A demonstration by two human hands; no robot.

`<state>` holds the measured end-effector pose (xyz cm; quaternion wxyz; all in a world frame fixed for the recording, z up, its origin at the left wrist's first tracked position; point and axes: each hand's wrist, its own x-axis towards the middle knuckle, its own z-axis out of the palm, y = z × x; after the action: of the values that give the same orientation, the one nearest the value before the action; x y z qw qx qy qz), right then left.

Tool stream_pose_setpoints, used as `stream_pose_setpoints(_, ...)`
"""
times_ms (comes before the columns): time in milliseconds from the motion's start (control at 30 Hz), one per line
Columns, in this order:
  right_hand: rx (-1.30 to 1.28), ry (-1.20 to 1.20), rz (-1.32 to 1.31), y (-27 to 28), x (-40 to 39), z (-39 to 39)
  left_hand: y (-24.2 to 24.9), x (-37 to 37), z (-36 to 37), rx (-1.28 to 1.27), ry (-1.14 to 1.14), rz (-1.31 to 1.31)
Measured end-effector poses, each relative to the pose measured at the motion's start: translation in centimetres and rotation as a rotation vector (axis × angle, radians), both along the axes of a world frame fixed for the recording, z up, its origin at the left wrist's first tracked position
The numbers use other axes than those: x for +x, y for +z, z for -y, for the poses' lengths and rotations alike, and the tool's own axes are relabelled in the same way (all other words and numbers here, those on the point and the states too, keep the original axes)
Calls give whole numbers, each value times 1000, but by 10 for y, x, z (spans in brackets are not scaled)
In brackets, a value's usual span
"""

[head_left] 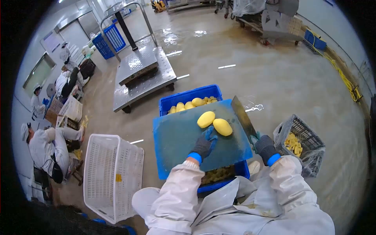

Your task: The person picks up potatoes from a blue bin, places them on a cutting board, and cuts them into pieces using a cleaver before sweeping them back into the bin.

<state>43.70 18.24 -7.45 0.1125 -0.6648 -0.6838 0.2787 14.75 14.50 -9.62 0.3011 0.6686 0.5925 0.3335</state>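
Two peeled yellow potatoes point(222, 127) lie side by side on a blue cutting board point(176, 141). My left hand point(204, 144), in a dark glove with teal fingertips, is over the board with its fingers apart, right at the lower edge of the potatoes. In my right hand point(264, 147), gloved alike, is a broad-bladed knife point(243, 117). Its blade points away from me along the board's right edge. The board rests across a blue crate point(190, 94), which holds more peeled potatoes at its far end and cut pieces at its near end.
A lined grey crate point(309, 135) with yellow pieces stands at my right, a white basket point(131, 164) at my left. Ahead is a metal platform cart point(168, 68); behind it stands a blue basket point(113, 37). Several people in white sit along the left wall. The floor looks wet.
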Motion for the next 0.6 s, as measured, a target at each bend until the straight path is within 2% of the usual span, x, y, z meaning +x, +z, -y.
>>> stream_pose_setpoints(33, -70, 7, 81, 16, -3, 1, -2, 9, -13, 88, 46, -17)
stream_pose_setpoints(67, -63, 0, 82, 8, -3, 0, -5, 16, -18, 95, 40, -15)
stream_pose_setpoints(133, -90, 312, 378, -22, -7, 3, -6, 24, -21, -151, 165, 268)
stream_pose_setpoints(167, -69, 328, 341, 1, -19, 21, -43, 22, -24, -207, 225, 379)
stream_pose_setpoints(200, -51, 344, 301, 31, -34, 44, -59, 16, -17, -209, 230, 375)
stream_pose_setpoints(267, -51, 362, 211, 36, -46, 72, -64, -4, 6, -178, 286, 594)
stream_pose_setpoints(300, -47, 373, 125, 36, -52, 81, -58, -13, 23, -104, 332, 413)
stream_pose_setpoints(433, -104, 594, 78, 38, -81, 103, -44, -47, 91, -151, 530, 368)
stream_pose_setpoints(533, -88, 505, -20, 46, -97, 111, -44, -55, 103, -157, 581, 313)
stream_pose_setpoints(600, -6, 465, -52, 52, -107, 116, -22, -44, 100, -167, 611, 313)
